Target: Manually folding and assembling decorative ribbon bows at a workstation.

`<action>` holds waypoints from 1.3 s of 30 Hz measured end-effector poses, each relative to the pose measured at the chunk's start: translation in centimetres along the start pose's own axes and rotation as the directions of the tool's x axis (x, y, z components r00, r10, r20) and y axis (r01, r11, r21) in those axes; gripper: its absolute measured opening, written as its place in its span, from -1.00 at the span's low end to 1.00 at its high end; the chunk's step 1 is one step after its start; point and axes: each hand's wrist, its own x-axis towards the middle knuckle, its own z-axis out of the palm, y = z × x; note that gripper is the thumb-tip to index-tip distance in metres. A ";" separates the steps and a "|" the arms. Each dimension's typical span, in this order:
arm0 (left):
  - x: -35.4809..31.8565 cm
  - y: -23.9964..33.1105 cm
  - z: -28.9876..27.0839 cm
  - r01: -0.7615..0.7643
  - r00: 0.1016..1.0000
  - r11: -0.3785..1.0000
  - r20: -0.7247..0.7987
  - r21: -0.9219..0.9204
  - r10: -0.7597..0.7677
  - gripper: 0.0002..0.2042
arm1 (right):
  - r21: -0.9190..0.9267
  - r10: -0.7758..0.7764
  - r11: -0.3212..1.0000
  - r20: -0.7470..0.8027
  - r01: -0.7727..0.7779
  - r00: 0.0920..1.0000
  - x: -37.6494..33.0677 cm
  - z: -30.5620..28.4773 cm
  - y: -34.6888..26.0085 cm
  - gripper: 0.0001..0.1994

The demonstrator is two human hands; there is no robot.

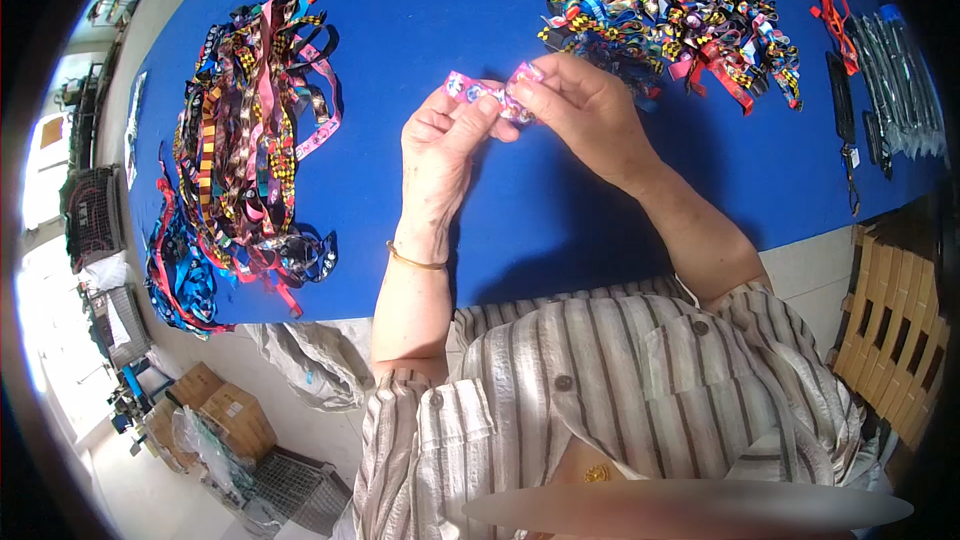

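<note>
Above the blue table (400,50) both my hands hold a short pink patterned ribbon (468,89) between them. My left hand (446,130) pinches it with thumb and fingers, and one end sticks up past the fingertips. My right hand (585,110) is closed on the other end, where the ribbon looks folded or looped near the thumb. Part of the ribbon is covered by my fingers. To the left lies a long bundle of colourful printed ribbons (262,105). A big heap of short looped ribbon pieces (640,0) spreads at the far right, just beyond my right hand.
Blue patterned ribbons (185,275) lie at the table's near left corner. On the right edge are an orange-red strap (835,25), a black strap (842,105) and several clear plastic packets (900,90). Cardboard boxes (235,418) and a wire basket (300,490) stand on the floor at left.
</note>
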 end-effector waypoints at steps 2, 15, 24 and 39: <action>-0.1 0.0 0.0 0.005 1.000 1.000 0.025 0.018 -0.006 -0.85 | -0.007 -0.015 1.000 0.050 0.015 0.999 -0.1 0.1 -0.2 -0.89; 0.0 0.3 -0.4 0.115 0.991 0.967 0.038 0.226 -0.127 -0.87 | 0.050 0.018 0.999 0.053 -0.020 0.998 0.2 -0.7 0.0 -0.90; -0.3 0.0 0.2 0.222 0.948 0.935 0.163 0.275 -0.273 -0.84 | -0.313 -0.061 0.944 0.134 0.100 0.989 0.1 -1.0 -0.4 -0.89; 0.8 -0.4 -1.0 0.036 0.999 0.998 -0.002 -0.044 -0.036 -0.83 | 0.015 0.002 1.000 0.112 -0.003 0.994 0.3 -0.9 -0.4 -0.78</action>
